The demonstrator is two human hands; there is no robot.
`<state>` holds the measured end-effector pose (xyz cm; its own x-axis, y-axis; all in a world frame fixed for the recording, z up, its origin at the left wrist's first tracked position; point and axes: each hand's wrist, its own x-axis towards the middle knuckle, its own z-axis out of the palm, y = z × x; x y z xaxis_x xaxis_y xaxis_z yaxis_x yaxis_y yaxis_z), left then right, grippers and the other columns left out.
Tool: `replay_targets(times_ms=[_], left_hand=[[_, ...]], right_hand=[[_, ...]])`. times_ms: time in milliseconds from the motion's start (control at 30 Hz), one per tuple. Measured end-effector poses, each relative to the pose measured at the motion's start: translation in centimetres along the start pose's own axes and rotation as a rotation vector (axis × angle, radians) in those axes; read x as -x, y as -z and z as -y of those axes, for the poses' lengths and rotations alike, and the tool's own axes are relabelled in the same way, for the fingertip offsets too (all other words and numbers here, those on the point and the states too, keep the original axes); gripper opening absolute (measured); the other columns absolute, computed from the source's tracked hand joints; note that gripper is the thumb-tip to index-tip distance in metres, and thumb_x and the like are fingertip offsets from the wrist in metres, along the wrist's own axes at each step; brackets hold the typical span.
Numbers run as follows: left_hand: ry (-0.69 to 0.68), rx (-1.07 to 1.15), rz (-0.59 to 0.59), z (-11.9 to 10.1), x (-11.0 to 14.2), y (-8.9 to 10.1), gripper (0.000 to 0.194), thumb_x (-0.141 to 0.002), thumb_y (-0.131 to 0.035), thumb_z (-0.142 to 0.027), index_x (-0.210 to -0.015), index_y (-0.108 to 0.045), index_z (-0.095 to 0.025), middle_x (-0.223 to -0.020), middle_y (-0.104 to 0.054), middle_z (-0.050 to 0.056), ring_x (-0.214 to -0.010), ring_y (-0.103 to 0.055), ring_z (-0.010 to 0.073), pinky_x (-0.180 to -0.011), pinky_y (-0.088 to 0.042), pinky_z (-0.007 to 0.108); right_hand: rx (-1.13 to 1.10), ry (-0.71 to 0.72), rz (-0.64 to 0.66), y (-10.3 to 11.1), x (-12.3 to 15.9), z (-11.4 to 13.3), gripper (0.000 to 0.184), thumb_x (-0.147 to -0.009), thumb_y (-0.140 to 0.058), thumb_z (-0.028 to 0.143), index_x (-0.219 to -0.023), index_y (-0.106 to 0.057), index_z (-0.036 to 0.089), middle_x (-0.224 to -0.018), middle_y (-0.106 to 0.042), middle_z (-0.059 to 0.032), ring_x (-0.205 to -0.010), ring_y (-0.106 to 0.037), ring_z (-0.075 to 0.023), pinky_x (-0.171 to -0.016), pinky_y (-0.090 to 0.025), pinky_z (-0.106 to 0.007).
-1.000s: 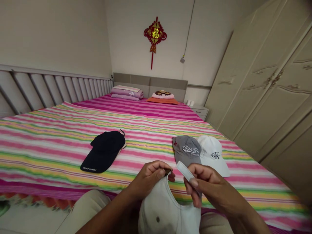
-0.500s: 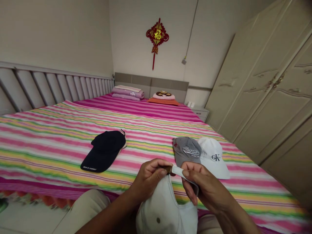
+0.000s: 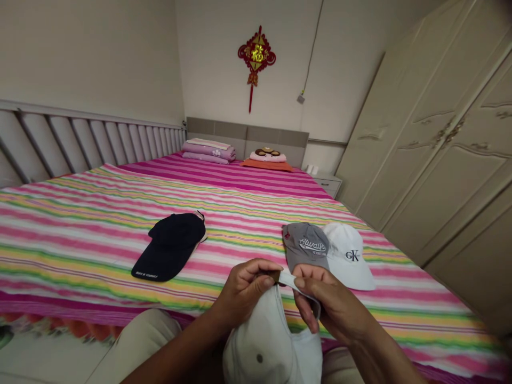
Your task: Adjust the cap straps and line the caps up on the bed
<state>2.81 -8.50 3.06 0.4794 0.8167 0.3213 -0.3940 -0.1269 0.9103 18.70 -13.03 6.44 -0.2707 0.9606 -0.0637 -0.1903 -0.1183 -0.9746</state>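
Note:
A pale grey-white baseball cap (image 3: 258, 344) hangs below my hands, its back opening facing up. My left hand (image 3: 246, 293) is closed on the cap's brownish buckle (image 3: 276, 276), pinching it between thumb and fingers. With thumb and forefinger, my right hand (image 3: 334, 301) pinches the cap's pale adjusting strap (image 3: 288, 279), whose far part curls under the fingers. The strap end meets the buckle; whether it passes through is hard to see. Just beyond my right hand lie a grey cap (image 3: 306, 244) with white lettering and a white cap (image 3: 348, 261) lettered CK, partly overlapping.
A dark navy cap (image 3: 172, 248) lies on the left of the striped bedspread (image 3: 232, 229). Folded purple bedding (image 3: 210, 151) and a pink pillow stack (image 3: 267, 156) sit by the headboard (image 3: 280, 141). A wardrobe (image 3: 440, 149) stands right, a railing (image 3: 100, 136) left.
My right hand has shifted slightly left toward the left hand, bringing the strap closer to the buckle. The left hand keeps its pinch; the view has moved a little.

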Motion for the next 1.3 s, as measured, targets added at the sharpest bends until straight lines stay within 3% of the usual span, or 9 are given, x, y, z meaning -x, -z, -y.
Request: replay_targets(times_ms=[400,667,867,1167,1300], left_hand=[[-0.053,-0.169,0.038,0.1,0.1,0.3,0.021,-0.076,-0.056,-0.031,-0.091,-0.062,-0.017,-0.077,-0.061,0.002,-0.068,-0.052,0.0106,-0.065,-0.040,0.023],[-0.212,-0.453,0.044,-0.6,0.2,0.6,0.023,-0.078,-0.053,-0.030,-0.094,-0.062,-0.016,-0.084,-0.065,0.005,-0.076,-0.057,0.0152,-0.069,-0.043,0.026],[-0.405,-0.662,0.104,-0.9,0.2,1.0,0.022,-0.079,-0.052,-0.024,-0.097,-0.061,-0.017,-0.089,-0.066,0.008,-0.085,-0.059,0.0175,-0.076,-0.043,0.028],[-0.551,-0.891,0.182,-1.5,0.4,0.9,0.026,-0.080,-0.049,-0.018,-0.104,-0.059,-0.017,-0.087,-0.066,0.008,-0.085,-0.058,0.0189,-0.082,-0.040,0.032],[-0.538,-0.929,0.210,-1.8,0.5,0.8,0.027,-0.080,-0.048,-0.018,-0.105,-0.058,-0.017,-0.087,-0.066,0.008,-0.083,-0.058,0.0194,-0.080,-0.040,0.032]], right_hand=[[0.146,-0.015,-0.030,0.1,0.0,0.3,0.027,-0.071,-0.060,0.040,-0.066,-0.052,0.014,-0.037,-0.051,0.0054,-0.028,-0.037,-0.0032,-0.033,-0.018,-0.016],[0.205,-0.011,-0.035,0.1,-0.1,0.4,0.026,-0.071,-0.059,0.039,-0.066,-0.051,0.015,-0.039,-0.050,0.0064,-0.029,-0.038,-0.0034,-0.036,-0.019,-0.018],[0.231,-0.021,-0.030,-0.1,-0.2,0.6,0.026,-0.070,-0.060,0.039,-0.062,-0.050,0.016,-0.039,-0.050,0.0066,-0.029,-0.038,-0.0037,-0.035,-0.020,-0.018],[0.245,-0.019,-0.019,-0.1,-0.1,0.7,0.023,-0.069,-0.059,0.035,-0.060,-0.051,0.016,-0.038,-0.049,0.0063,-0.029,-0.038,-0.0036,-0.035,-0.020,-0.017],[0.200,-0.004,-0.023,-0.1,0.1,0.8,0.025,-0.068,-0.061,0.037,-0.059,-0.050,0.016,-0.038,-0.050,0.0055,-0.029,-0.037,-0.0036,-0.034,-0.021,-0.017]])
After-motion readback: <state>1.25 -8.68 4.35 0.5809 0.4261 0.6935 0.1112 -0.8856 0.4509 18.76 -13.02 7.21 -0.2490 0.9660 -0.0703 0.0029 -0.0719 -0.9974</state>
